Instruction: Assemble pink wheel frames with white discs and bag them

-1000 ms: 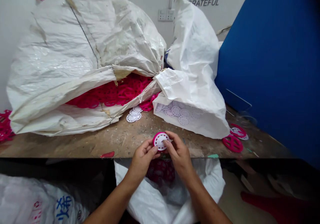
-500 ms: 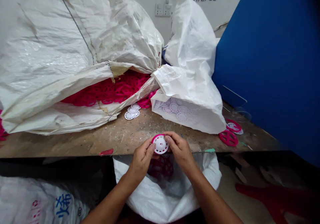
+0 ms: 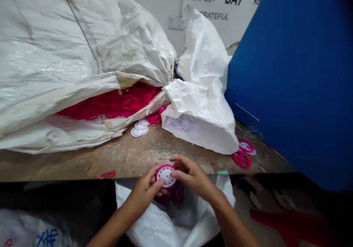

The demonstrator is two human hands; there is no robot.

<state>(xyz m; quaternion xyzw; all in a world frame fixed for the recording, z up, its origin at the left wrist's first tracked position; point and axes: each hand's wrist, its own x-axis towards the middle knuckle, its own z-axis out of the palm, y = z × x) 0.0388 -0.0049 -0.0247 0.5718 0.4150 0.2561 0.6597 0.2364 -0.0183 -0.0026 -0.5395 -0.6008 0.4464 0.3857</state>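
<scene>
A round white plastic disc (image 3: 166, 174) with slots around its edge sits within a bright pink plastic ring (image 3: 157, 176). My left hand (image 3: 147, 185) is closed on this pair, thumb across the front and fingers behind. At its right side is my right hand (image 3: 190, 173), thumb tip over the disc's edge and index finger raised apart above the ring. Whether that thumb presses or only hovers, I cannot tell. Below both hands gapes a white woven sack (image 3: 138, 226), with dark pink pieces (image 3: 176, 195) inside it.
A large white sack (image 3: 132, 37) spills pink rings (image 3: 116, 101) on the worn tabletop (image 3: 68, 162). White discs (image 3: 139, 128) lie beside it. A smaller white bag (image 3: 205, 103) holds more discs. Pink wheels (image 3: 241, 159) lie by the blue panel (image 3: 284, 85) on the right.
The pink ring now shows all round the white disc. My right hand's index finger has lifted away from the pair, while my left hand keeps hold. The camera view has shifted.
</scene>
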